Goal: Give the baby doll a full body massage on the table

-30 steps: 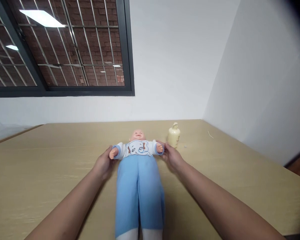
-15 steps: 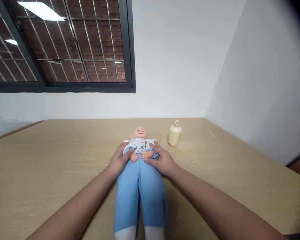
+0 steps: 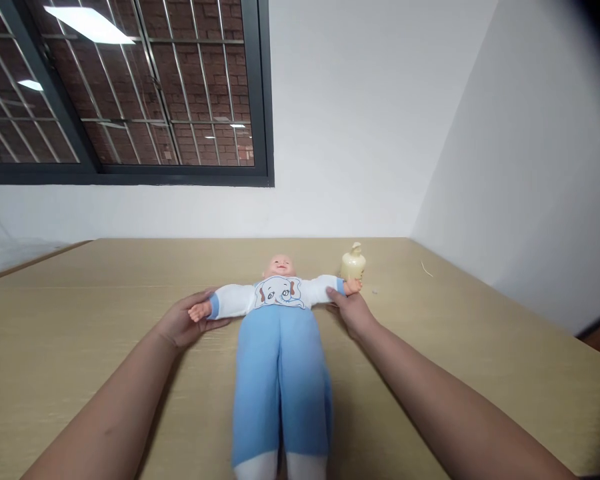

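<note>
A baby doll (image 3: 280, 340) lies face up, its feet towards me, in light blue trousers and a white top with an elephant face on the chest. Both its arms are spread out to the sides. My left hand (image 3: 180, 323) curls around the doll's arm on the left near the blue cuff, fingers partly hidden beneath the sleeve. On the other side, my right hand (image 3: 354, 313) grips the opposite sleeve close to its cuff, thumb on top and the other fingers mostly out of sight underneath.
A cream pump bottle (image 3: 353, 263) stands just behind the doll's hand on the right. The wooden tabletop (image 3: 105, 320) reaches back to a white wall (image 3: 355, 133). A thin pale strip (image 3: 427, 269) lies far right. A barred window (image 3: 180, 87) is at upper left.
The doll's arms, folded over its belly before, are now stretched outwards. My hands have moved apart with them, from the doll's sides to its forearms.
</note>
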A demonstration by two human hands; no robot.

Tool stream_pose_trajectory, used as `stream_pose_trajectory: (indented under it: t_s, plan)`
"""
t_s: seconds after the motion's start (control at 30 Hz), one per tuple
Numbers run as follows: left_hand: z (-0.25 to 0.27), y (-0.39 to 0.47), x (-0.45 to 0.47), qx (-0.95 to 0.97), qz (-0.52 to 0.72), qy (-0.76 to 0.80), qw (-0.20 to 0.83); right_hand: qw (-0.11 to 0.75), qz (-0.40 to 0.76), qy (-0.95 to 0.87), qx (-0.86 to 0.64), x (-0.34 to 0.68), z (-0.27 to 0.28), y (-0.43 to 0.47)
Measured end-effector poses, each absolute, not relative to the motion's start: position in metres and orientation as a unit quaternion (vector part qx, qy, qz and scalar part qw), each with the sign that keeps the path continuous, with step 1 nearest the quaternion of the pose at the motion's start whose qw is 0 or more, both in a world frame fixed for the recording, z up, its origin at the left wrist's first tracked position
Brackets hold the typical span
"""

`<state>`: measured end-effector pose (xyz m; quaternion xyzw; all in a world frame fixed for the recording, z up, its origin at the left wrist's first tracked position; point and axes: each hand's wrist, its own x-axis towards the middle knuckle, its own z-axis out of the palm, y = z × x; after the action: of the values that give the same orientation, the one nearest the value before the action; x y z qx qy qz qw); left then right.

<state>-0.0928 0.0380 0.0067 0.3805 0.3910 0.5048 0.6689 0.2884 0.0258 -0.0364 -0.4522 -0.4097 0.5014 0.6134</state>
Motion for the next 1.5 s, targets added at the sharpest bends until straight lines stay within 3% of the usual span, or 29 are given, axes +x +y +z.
stream_pose_trajectory:
  t_s: [0.23, 0.37, 0.53, 0.63, 0.73, 0.9, 1.07, 1.23, 1.33, 1.5]
  plan:
    - [0.031, 0.019, -0.090, 0.640, 0.333, 0.561, 0.406, 0.635, 0.495, -0.336, -0.488, 0.292, -0.039, 0.032]
    - [0.034, -0.004, -0.058, 0.713, 0.422, 0.469, 0.305, 0.643, 0.491, -0.328, -0.488, 0.294, -0.044, 0.035]
    - [0.023, -0.048, -0.021, 0.902, 0.211, 0.286, 0.248, 0.649, 0.490, -0.315, -0.489, 0.294, -0.045, 0.037]
    - [0.013, -0.062, -0.007, 0.958, 0.142, 0.223, 0.114, 0.652, 0.489, -0.307, -0.492, 0.294, -0.045, 0.037]
    - [0.007, -0.060, -0.001, 0.972, 0.151, 0.179, -0.011, 0.650, 0.489, -0.304, -0.495, 0.295, -0.045, 0.038]
    - [0.008, -0.052, -0.006, 0.952, 0.250, 0.150, -0.095, 0.646, 0.486, -0.315, -0.497, 0.297, -0.046, 0.038]
    - [0.008, -0.047, -0.013, 0.917, 0.350, 0.193, -0.010, 0.648, 0.475, -0.335, -0.493, 0.296, -0.045, 0.037]
    - [-0.003, -0.020, -0.012, 0.820, 0.436, 0.285, 0.238, 0.649, 0.439, -0.375, -0.495, 0.289, -0.041, 0.031]
    - [-0.008, -0.007, -0.008, 0.757, 0.448, 0.316, 0.357, 0.642, 0.332, -0.481, -0.496, 0.276, -0.036, 0.020]
    - [-0.004, -0.006, -0.001, 0.718, 0.473, 0.340, 0.382, 0.482, 0.135, -0.747, -0.437, 0.259, -0.022, -0.005]
